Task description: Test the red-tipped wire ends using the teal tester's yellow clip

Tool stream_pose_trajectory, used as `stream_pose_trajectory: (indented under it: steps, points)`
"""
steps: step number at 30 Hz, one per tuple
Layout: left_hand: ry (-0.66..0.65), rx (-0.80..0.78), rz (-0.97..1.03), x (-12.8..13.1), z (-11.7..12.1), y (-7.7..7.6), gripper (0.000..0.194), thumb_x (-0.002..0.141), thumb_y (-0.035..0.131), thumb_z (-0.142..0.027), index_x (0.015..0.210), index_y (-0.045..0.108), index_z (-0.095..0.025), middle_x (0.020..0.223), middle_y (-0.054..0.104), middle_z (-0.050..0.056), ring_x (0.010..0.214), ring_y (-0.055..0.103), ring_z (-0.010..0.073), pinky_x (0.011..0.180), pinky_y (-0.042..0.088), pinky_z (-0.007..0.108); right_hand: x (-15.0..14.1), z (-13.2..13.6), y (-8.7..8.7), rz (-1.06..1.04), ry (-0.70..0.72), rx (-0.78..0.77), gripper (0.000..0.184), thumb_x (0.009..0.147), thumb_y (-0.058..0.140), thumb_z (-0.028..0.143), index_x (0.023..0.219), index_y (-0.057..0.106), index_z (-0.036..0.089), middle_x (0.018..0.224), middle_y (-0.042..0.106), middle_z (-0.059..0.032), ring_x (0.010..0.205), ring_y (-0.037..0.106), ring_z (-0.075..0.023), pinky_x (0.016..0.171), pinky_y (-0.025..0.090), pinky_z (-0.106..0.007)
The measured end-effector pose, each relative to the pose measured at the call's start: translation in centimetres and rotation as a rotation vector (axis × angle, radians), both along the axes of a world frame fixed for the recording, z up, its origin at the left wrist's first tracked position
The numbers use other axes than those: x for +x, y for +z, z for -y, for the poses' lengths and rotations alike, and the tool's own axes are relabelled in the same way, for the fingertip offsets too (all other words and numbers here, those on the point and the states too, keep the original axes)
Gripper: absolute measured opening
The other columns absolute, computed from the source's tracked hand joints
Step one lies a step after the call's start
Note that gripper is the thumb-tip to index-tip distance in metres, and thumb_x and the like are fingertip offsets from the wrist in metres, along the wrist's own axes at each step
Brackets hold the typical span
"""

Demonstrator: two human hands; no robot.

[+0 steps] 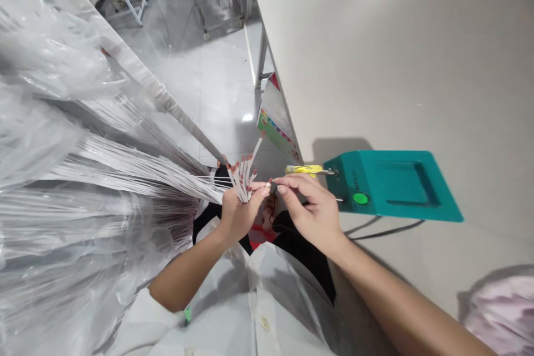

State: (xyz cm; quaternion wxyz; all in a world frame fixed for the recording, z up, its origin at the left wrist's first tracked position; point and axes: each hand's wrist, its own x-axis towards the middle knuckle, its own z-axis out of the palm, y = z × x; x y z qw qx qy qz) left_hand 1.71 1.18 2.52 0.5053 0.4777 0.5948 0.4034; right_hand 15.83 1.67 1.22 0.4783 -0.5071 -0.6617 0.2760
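A bundle of thin white wires (208, 182) with reddish-brown tips runs through my left hand (238, 216), which is closed around it. Several tips fan out above the fingers. My left thumb and forefinger hold one wire apart, its end pointing right. At that end, the thumb and forefinger of my right hand (312, 208) pinch together; the fingers partly hide the contact. Just right of my right hand, a teal device (400, 183) with a green round button (361, 198) sits on the table. A yellow-handled tool (303, 169) lies behind my knuckles, near the device's metal prong.
The pale table (396, 67) fills the right side. Long wires under clear plastic sheeting (37, 122) cover the left, beside a metal rail (167, 97). Black cords (390, 231) trail from the device. A pink-white cloth item (503, 311) is at lower right. A wheeled rack (221, 25) stands beyond.
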Motion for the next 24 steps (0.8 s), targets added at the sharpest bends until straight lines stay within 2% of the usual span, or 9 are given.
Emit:
stream_pose_trajectory:
  steps: [4,9,13,16,21,24]
  points:
    - [-0.032,-0.018,-0.001,0.1,0.1,0.2,0.015,0.075,0.060,-0.026,0.076,0.069,-0.015,0.067,0.065,0.001,0.065,0.058,0.0142,0.063,0.045,0.025,0.1,-0.1,0.1,-0.060,0.036,-0.013,0.008,0.081,0.057,0.021,0.081,0.066,0.020,0.079,0.067,-0.0044,0.073,0.063,-0.0155,0.067,0.052,-0.029]
    - [-0.142,-0.021,-0.039,-0.2,0.0,0.4,0.016,0.074,0.059,-0.027,0.072,0.067,-0.013,0.062,0.060,0.001,0.061,0.054,0.0130,0.059,0.042,0.024,0.1,-0.1,0.0,0.019,0.058,-0.006,0.007,0.079,0.060,0.021,0.073,0.064,0.021,0.072,0.064,-0.0024,0.066,0.061,-0.0141,0.061,0.050,-0.027]
    - [-0.061,-0.078,0.083,-0.1,0.2,0.6,0.018,0.075,0.057,-0.029,0.066,0.061,-0.014,0.052,0.053,-0.002,0.045,0.046,0.0089,0.046,0.036,0.022,-0.2,-0.1,0.1,-0.081,0.048,-0.118,0.014,0.082,0.057,0.025,0.069,0.061,0.020,0.069,0.064,-0.0020,0.064,0.059,-0.0139,0.061,0.049,-0.027]
    - [0.002,-0.108,0.186,0.1,0.6,0.2,0.021,0.077,0.058,-0.032,0.066,0.058,-0.014,0.044,0.044,-0.006,0.039,0.037,0.0060,0.042,0.030,0.021,-0.7,0.0,-0.1,-0.145,0.027,-0.173,0.016,0.082,0.056,0.026,0.069,0.061,0.020,0.070,0.063,-0.0020,0.065,0.058,-0.0137,0.063,0.049,-0.027]
    - [0.081,-0.094,0.274,0.4,1.3,-0.8,0.024,0.079,0.058,-0.037,0.074,0.061,-0.014,0.043,0.044,-0.007,0.038,0.039,0.0058,0.042,0.030,0.021,-1.2,0.3,-0.5,-0.269,0.041,-0.252,0.012,0.081,0.058,0.028,0.073,0.063,0.020,0.073,0.063,-0.0022,0.067,0.058,-0.0136,0.062,0.049,-0.027]
    - [0.055,-0.074,0.277,0.5,1.4,-0.8,0.022,0.080,0.058,-0.036,0.075,0.060,-0.014,0.043,0.044,-0.007,0.038,0.040,0.0056,0.042,0.031,0.020,-1.2,0.4,-0.4,-0.309,0.024,-0.228,0.010,0.080,0.060,0.027,0.073,0.063,0.020,0.075,0.063,-0.0023,0.069,0.058,-0.0137,0.063,0.049,-0.027]
